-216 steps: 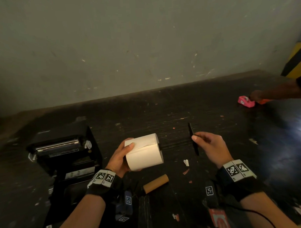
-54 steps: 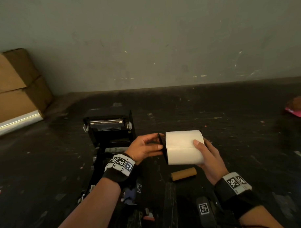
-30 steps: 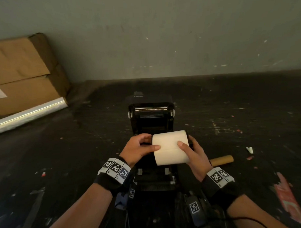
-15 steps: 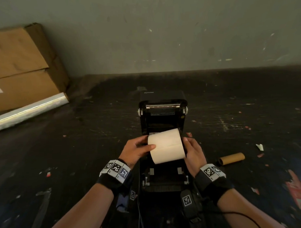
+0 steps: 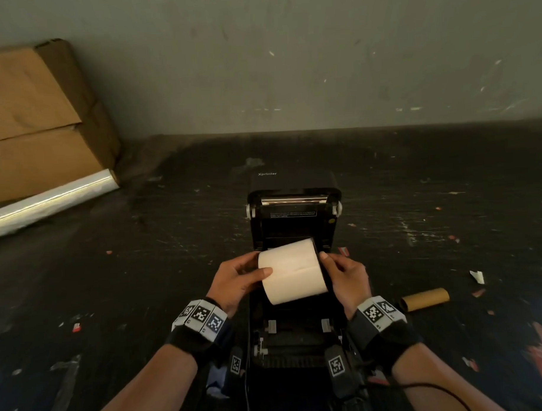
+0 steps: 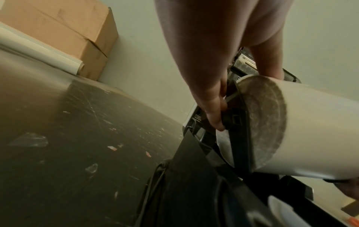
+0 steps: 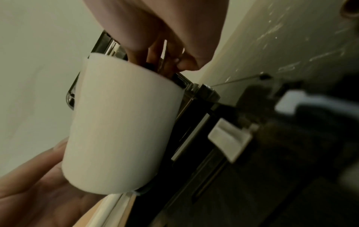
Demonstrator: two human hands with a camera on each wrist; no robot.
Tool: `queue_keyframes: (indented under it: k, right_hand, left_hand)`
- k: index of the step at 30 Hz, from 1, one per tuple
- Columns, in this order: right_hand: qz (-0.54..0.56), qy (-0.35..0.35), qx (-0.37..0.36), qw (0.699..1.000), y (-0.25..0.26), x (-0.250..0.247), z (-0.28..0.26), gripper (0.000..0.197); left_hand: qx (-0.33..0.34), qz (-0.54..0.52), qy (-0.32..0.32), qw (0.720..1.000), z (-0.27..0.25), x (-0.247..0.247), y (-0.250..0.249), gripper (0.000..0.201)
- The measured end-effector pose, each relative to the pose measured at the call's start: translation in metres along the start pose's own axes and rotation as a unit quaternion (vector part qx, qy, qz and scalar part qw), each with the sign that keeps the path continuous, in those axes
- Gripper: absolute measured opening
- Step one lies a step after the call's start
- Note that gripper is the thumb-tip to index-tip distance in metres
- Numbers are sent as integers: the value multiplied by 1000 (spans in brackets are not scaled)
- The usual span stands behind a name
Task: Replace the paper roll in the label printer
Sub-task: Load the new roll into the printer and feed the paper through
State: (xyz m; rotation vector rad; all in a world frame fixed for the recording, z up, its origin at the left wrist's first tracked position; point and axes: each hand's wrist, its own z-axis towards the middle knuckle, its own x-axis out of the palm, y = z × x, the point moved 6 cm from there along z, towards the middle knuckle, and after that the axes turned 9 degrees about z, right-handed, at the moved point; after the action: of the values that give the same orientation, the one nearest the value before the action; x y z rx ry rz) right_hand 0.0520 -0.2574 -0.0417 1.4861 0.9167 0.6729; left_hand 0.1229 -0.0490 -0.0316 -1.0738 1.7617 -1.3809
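A white paper roll [image 5: 292, 272] on a black spindle hangs just above the bay of the black label printer [image 5: 294, 204], whose lid stands raised at the back. My left hand [image 5: 240, 277] grips the roll's left end, thumb across its front; in the left wrist view its fingers [image 6: 213, 107] curl round the black spindle flange [image 6: 240, 130] beside the paper roll [image 6: 301, 130]. My right hand [image 5: 346, 273] holds the right end, and in the right wrist view its fingers [image 7: 174, 61] pinch the spindle end behind the paper roll [image 7: 124, 130].
An empty brown cardboard core [image 5: 425, 299] lies on the dark floor right of the printer. Stacked cardboard boxes [image 5: 36, 121] and a roll of clear film [image 5: 48, 202] sit at the far left against the wall. Paper scraps [image 5: 477, 276] litter the floor.
Both hands have carried the roll from the floor area beside the printer to over its open bay and lowered it slightly. My view has centred on the printer.
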Motion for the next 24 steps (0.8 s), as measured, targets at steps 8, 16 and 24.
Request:
queue_keyframes:
  k: [8, 16, 24]
  right_hand:
    - [-42, 62, -7, 997, -5, -8, 12, 21]
    - [-159, 141, -17, 977, 1, -13, 25, 27]
    - [-286, 194, -37, 938, -10, -12, 33, 31]
  left_hand:
    - [35, 95, -11, 995, 12, 6, -4, 47]
    - [46, 165, -1, 985, 13, 9, -2, 63]
    - [41, 232, -16, 972, 14, 12, 6, 77]
